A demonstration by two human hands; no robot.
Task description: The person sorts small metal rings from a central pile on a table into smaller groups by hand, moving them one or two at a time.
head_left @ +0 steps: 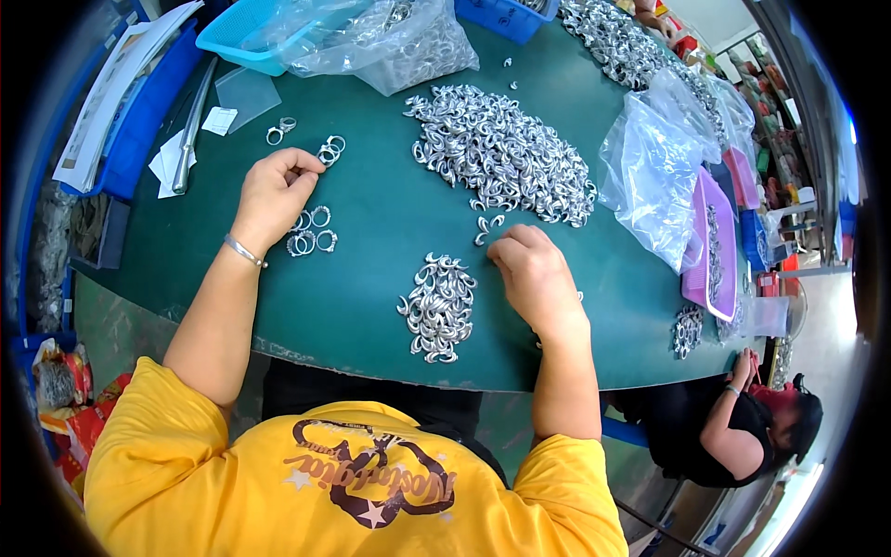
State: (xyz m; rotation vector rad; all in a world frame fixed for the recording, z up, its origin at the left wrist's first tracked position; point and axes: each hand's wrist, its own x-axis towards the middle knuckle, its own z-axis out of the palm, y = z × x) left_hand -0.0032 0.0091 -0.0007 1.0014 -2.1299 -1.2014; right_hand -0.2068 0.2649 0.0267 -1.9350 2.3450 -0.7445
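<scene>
Green bench [367, 218], work surface, bearing the following, as we list it.

Item: large heap [501, 153] of curved silver-coloured metal pieces, mid-bench, toward the far edge. Item: small heap [436, 311] of like pieces, apart from it, close to the near edge. Item: loose pieces [482, 224], a few, lying between the two heaps.

Item: ring set [331, 148], toward the left edge, at the fingertips of the left hand [276, 190]. Thumb and forefinger meet there; we cannot tell whether they pinch a ring or only touch it. Item: several rings [320, 216], beside the left wrist, nearer the near edge. Item: ring pair [275, 136], farther toward the left edge.

Item: right hand [536, 278], fingers curled down, just beside the loose pieces. The fingertips are hidden; we cannot tell whether it grasps anything.

Item: tapered metal rod [193, 130], by the left edge. Item: clear bag [418, 56] of pieces, at the far edge. Item: purple basket [728, 260] holding metal pieces, by the right edge.

Progress, in our judgement: partway. We count the small heap as a portion already set apart; far more appears left in the large heap, and the loose pieces seem to belong to neither yet.
</scene>
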